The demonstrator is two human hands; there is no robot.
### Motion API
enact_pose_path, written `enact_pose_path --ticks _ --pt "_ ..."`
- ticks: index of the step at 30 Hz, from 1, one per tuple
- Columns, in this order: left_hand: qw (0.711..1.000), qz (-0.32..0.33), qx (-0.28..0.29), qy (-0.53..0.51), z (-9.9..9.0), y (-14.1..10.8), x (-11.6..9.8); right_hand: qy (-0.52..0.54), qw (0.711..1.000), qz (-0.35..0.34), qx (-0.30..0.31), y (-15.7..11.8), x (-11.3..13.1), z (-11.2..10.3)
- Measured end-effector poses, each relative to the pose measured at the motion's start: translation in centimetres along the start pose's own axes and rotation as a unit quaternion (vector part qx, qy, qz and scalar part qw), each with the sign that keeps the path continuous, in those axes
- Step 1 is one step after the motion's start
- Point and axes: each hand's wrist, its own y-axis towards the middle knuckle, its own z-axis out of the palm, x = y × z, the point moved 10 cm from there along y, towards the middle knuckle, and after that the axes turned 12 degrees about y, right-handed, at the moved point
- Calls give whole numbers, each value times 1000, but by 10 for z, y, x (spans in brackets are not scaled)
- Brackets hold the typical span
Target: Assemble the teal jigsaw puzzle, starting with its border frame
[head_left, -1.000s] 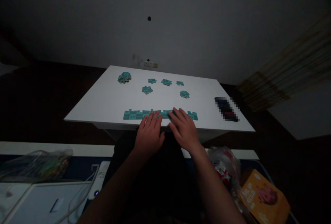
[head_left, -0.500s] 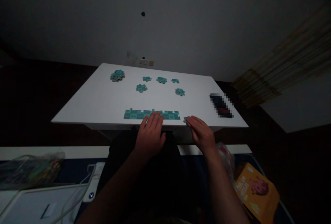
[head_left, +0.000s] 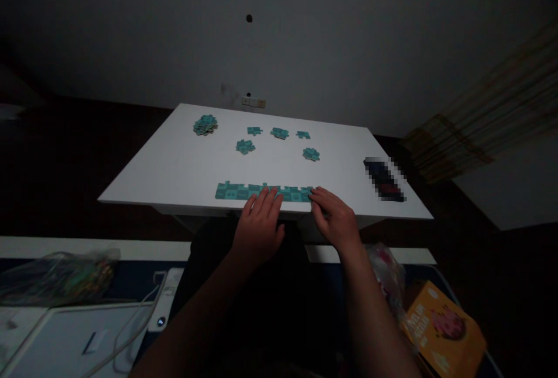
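A strip of joined teal jigsaw puzzle pieces [head_left: 235, 192] lies along the near edge of the white table [head_left: 174, 157]. My left hand [head_left: 260, 224] rests with its fingers stretched flat over the strip's middle, hiding part of it. At the strip's right end, my right hand [head_left: 335, 218] has its fingers closed together around a puzzle piece, which is mostly hidden under the fingertips. Whether that piece is interlocked with the strip I cannot tell.
Farther back lie a tall pile of pieces [head_left: 205, 125], smaller heaps [head_left: 245, 146] [head_left: 311, 154] [head_left: 279, 133] and single pieces [head_left: 254, 131] [head_left: 303, 134]. A blurred dark object [head_left: 383, 179] is at the table's right. Beside me are an orange box [head_left: 444, 331] and a plastic bag [head_left: 65, 276].
My right hand has brought its puzzle piece left, from just off the strip's right end to against it. My left hand stays on the strip. The whole view has shifted slightly.
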Motion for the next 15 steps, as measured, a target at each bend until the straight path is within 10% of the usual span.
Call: enact_pose_path --ticks 15 --pt "1000 -10 8 -11 -3 0 0 16 1000 -19 11 1 6 -6"
